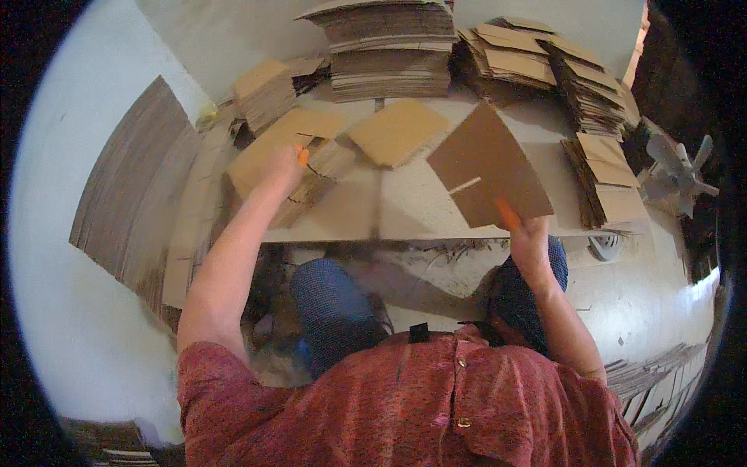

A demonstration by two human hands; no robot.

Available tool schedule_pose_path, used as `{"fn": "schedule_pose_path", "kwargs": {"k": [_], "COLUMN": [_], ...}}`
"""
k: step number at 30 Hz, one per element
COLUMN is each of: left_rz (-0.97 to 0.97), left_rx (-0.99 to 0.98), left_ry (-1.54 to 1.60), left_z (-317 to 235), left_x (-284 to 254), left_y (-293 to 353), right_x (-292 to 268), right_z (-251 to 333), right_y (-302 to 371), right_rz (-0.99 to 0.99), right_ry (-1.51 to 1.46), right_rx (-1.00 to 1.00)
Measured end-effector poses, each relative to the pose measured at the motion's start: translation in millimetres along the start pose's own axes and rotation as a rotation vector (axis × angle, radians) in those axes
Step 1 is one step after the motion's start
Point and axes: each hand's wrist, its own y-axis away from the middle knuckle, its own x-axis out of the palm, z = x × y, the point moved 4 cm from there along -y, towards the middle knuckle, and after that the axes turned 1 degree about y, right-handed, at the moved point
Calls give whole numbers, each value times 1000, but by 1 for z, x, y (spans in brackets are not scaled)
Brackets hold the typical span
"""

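My right hand (531, 240) grips the lower edge of a brown cardboard sheet (494, 159) with a narrow slot cut in one side. It is held up over the table's front edge, tilted. An orange cover shows on a finger pressed against the sheet. My left hand (282, 165) is closed at a stack of slotted cardboard pieces (311, 187) on the left of the table, orange also showing at its fingers. What those fingers grip, if anything, is hidden. Between my hands lies a low pile of tan cardboard pieces (401, 131).
Tall cardboard stacks (393, 74) stand at the table's back. More piles (611, 175) line the right side, beside a grey fan (677, 175). A large cardboard stack (132, 183) leans by the left wall. My knees are under the table's (389, 218) front edge.
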Motion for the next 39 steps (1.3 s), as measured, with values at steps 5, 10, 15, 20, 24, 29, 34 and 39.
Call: {"fn": "schedule_pose_path", "kwargs": {"k": [5, 10, 15, 20, 24, 29, 34, 39], "left_rz": [171, 206, 271, 221, 70, 41, 157, 225], "left_rx": [47, 195, 204, 363, 588, 669, 613, 517], "left_ry": [228, 436, 522, 286, -18, -82, 85, 366], "left_z": [-115, -182, -203, -238, -253, -260, -264, -268], "left_x": [-53, -64, -59, -49, -51, -43, -45, -50], "left_y": [17, 38, 43, 62, 75, 77, 79, 75], "right_x": [9, 4, -19, -33, -50, -63, -60, -57], "right_z": [39, 56, 74, 78, 94, 84, 68, 33], "right_y": [-4, -19, -15, -20, -21, -22, -19, -24], "right_rz": [39, -2, -13, 28, 17, -43, 68, 122], "right_ry": [-92, -34, 44, 3, 195, 99, 229, 450], "right_rx": [-165, -343, -326, -263, -324, -333, -292, -143]}}
